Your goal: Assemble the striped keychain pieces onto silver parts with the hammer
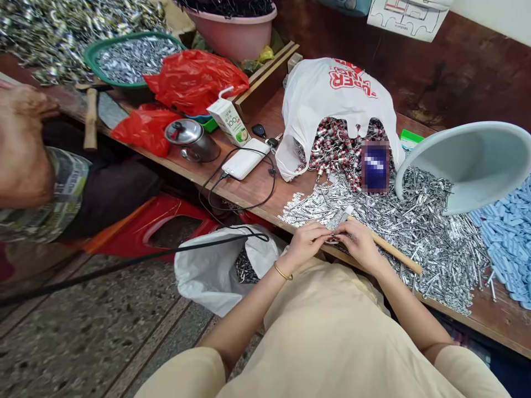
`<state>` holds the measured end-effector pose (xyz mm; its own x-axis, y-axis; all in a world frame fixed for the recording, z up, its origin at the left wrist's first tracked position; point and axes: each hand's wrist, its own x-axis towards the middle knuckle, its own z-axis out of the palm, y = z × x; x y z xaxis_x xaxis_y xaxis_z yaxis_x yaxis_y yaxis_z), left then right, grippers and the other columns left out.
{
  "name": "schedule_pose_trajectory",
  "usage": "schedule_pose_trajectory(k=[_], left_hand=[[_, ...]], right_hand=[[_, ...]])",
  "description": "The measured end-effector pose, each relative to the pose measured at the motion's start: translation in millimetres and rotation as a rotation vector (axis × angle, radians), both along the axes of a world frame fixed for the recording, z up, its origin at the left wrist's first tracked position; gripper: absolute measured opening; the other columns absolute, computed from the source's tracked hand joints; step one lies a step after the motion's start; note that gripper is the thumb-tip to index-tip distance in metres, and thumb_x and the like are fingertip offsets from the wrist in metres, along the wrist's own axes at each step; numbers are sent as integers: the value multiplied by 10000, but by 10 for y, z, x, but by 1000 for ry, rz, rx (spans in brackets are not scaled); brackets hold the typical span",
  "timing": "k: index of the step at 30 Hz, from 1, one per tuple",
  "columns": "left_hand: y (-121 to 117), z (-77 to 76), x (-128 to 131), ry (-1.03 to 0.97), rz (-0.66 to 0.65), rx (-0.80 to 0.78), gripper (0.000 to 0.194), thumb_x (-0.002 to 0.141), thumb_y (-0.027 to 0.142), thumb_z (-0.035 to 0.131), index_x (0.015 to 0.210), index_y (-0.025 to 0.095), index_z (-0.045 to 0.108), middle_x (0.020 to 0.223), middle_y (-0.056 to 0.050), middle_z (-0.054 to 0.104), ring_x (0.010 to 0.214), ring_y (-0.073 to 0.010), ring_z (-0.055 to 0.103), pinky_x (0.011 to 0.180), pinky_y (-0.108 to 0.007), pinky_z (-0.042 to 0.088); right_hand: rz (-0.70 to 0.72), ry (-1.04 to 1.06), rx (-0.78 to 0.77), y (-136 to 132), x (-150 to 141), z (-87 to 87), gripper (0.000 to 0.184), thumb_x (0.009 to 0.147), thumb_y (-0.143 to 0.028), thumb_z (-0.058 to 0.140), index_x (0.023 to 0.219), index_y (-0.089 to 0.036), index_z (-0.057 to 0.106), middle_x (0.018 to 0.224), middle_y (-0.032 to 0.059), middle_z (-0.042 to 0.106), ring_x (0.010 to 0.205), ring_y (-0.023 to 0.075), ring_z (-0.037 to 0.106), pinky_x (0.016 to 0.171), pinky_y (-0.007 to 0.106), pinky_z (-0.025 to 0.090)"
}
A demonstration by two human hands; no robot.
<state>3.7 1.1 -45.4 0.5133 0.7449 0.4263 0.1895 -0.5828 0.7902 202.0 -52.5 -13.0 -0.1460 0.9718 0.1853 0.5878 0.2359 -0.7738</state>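
The left hand (305, 243) and right hand (360, 243) meet, fingertips pinched on one small metal part (332, 237), at the workbench (286, 193) front edge. One wooden-handled tool (398, 254) lies just beside the right hand, against a heap of metal pieces (440, 249), too many to count. Behind, one plastic bag (327, 85) and one tipped tub (489, 166) block the far side. Leftward, brown tabletop shows around one white power bank (246, 159).

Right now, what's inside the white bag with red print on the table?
At its open mouth, the white bag shows a heap of red-and-silver metal pieces, some spilling onto the table. Deeper inside can't be seen: the plastic covers it.
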Motion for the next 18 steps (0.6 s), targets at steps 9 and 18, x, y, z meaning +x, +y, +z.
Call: schedule_pose_trajectory(k=[9, 18], left_hand=[[-167, 251, 79, -66, 115, -97, 155, 939, 211, 647, 952, 191, 800, 852, -68, 763, 785, -168, 686, 729, -310, 550], [-123, 533, -51, 130, -78, 128, 255, 1000, 195, 526, 1019, 199, 780, 868, -68, 750, 804, -173, 658, 762, -327, 546]], right_hand=[[-202, 282, -85, -177, -91, 22, 122, 925, -354, 649, 969, -245, 681, 992, 64, 695, 905, 217, 669, 712, 335, 585], [-52, 281, -117, -167, 40, 333, 166, 922, -405, 679, 998, -268, 736, 985, 62, 693, 924, 216, 663, 710, 342, 610]])
